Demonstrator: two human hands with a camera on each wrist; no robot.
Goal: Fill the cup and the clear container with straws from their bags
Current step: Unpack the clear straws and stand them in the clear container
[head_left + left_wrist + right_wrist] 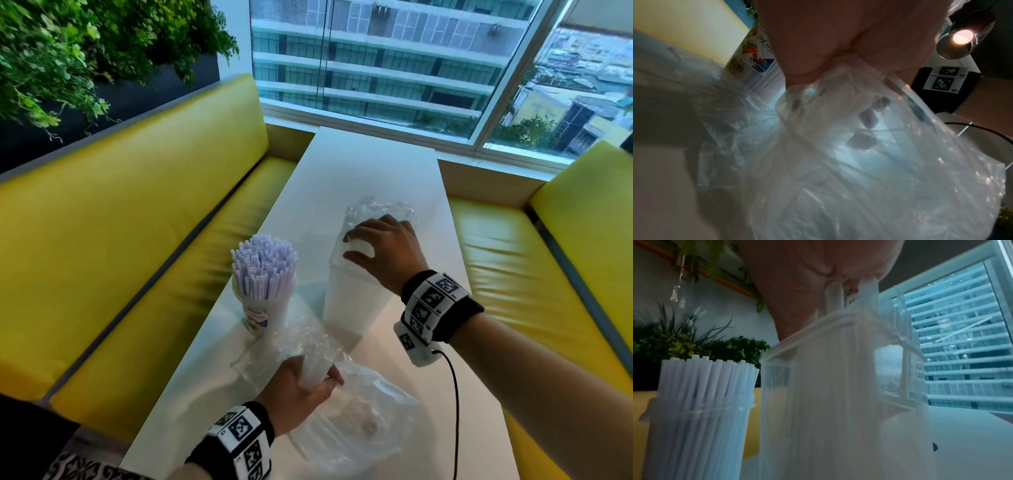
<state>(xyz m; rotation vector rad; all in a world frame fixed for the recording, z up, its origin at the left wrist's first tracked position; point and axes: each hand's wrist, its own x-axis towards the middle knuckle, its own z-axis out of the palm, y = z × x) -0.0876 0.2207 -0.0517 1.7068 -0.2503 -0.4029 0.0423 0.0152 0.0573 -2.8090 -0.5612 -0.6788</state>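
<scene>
Gripping a gathered neck of crumpled clear bag [318, 346], the left hand [298, 383] sits nearest, low over the front of the white counter [486, 428]; its fingers [797, 74] are curled tight round the plastic, and the rest of that bag lies slack and flattened on the counter toward the right. It looks empty or nearly so, though the film is too wrinkled to be sure.

Just beyond it on the left stands the cup [262, 308], upright and already packed with pale straws [263, 260] whose tips fan out above the rim. Beside the cup, to its right, stands the clear container [352, 298], also upright, its long axis vertical.

Farther still, the right hand [383, 253] rests over the container's mouth, fingers [356, 255] bent down onto a bundle of clear straws [836, 293]; the right wrist view shows those straws standing upright inside, their tops touching the palm. A second crumpled bag [380, 209] lies just behind that hand.

The right hand is therefore the one placed for the next move, which I judge to be pressing or settling the bundle straight down along the container's axis.
</scene>
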